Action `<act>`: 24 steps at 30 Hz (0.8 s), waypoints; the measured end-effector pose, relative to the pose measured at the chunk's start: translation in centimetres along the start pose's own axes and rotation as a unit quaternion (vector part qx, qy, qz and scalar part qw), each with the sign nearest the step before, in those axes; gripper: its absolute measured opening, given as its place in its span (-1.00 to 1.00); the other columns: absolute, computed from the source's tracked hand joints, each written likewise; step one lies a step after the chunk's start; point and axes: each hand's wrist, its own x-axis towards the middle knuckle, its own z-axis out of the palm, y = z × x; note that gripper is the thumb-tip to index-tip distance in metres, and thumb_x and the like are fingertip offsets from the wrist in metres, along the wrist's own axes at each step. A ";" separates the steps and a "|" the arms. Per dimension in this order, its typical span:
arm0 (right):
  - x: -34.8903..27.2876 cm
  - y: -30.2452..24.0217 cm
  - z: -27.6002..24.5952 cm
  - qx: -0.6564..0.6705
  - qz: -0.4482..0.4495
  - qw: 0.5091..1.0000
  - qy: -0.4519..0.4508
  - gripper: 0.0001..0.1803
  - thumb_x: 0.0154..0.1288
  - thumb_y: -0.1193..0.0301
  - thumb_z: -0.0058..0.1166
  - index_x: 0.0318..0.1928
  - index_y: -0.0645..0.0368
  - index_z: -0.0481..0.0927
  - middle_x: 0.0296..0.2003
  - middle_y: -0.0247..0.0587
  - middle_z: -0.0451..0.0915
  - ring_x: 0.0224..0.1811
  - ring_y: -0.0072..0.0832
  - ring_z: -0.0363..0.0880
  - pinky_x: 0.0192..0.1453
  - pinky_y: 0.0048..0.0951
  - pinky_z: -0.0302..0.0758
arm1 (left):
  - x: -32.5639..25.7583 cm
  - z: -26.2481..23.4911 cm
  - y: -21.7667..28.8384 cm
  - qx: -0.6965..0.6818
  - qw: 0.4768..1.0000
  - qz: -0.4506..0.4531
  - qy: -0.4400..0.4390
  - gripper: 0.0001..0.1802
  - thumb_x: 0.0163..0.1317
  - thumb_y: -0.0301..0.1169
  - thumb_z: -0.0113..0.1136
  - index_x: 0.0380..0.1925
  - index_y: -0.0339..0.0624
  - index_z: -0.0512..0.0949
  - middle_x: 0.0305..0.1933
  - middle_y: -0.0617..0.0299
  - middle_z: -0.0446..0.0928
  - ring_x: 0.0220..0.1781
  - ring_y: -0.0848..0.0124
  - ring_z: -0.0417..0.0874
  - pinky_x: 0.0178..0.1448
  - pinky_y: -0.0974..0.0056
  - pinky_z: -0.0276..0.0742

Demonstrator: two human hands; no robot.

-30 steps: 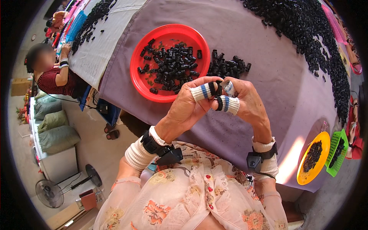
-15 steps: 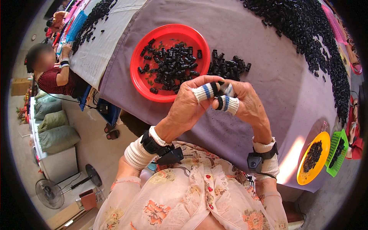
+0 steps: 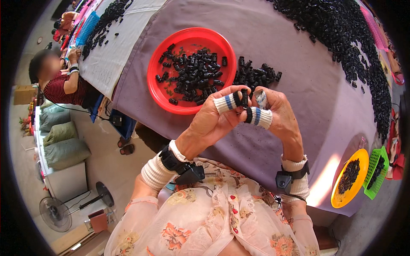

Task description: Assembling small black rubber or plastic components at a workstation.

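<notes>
A small black cylindrical plastic part [image 3: 244, 98] stands upright between the fingertips of my left hand [image 3: 215, 115], which is closed on it. Close against it on the right, my right hand [image 3: 277, 110] is curled with its fingers drawn in. Something silvery-white [image 3: 261, 99] shows at its index finger; whether it is a wrap or a held thing I cannot tell. Knitted cuffs cover both thumbs. Just beyond my hands, a round red tray [image 3: 159, 99] holds many similar black parts [image 3: 192, 70], and a loose pile of black parts [image 3: 258, 74] lies beside it.
A large heap of black parts [image 3: 341, 38] spreads along the far right of the cloth-covered table [image 3: 171, 132]. A yellow tray [image 3: 361, 168] and green basket [image 3: 370, 187] with dark pieces stand at right. At left, another person [image 3: 60, 81] sits by the table; a fan [image 3: 55, 213] stands below.
My fingers have parted slightly, and the black part now shows upright in my left fingertips. My right hand has shifted a little to the right; its silvery-white patch is more visible.
</notes>
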 end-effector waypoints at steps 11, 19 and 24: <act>-0.4 -0.8 0.1 0.005 0.021 0.999 0.040 -0.61 -0.09 0.21 0.33 -0.52 0.18 0.38 -0.64 -0.47 0.34 -0.59 -0.69 0.25 -0.54 -0.59 0.22 | -0.1 -0.3 -0.1 0.006 1.000 0.005 0.008 -0.72 0.23 -0.44 0.02 -0.07 -0.30 0.41 -0.22 0.14 0.51 -0.27 0.47 0.56 -0.13 0.35 0.55; -0.6 -0.4 0.7 0.013 0.012 0.999 0.036 -0.70 -0.03 0.33 0.28 -0.49 0.21 0.41 -0.64 -0.44 0.36 -0.57 -0.72 0.23 -0.54 -0.59 0.23 | -0.3 0.6 0.6 0.243 0.967 0.045 0.058 -0.70 0.15 -0.41 0.13 -0.11 -0.26 0.45 -0.29 0.26 0.55 -0.24 0.51 0.57 -0.11 0.37 0.52; -1.5 0.4 -0.3 0.001 0.041 0.997 0.073 -0.74 -0.02 0.39 0.26 -0.51 0.21 0.42 -0.67 -0.43 0.39 -0.60 -0.70 0.27 -0.53 -0.59 0.26 | -0.4 -1.0 1.4 0.210 0.975 0.062 0.043 -0.67 0.19 -0.41 0.05 -0.08 -0.38 0.42 -0.32 0.17 0.54 -0.33 0.44 0.58 -0.14 0.29 0.54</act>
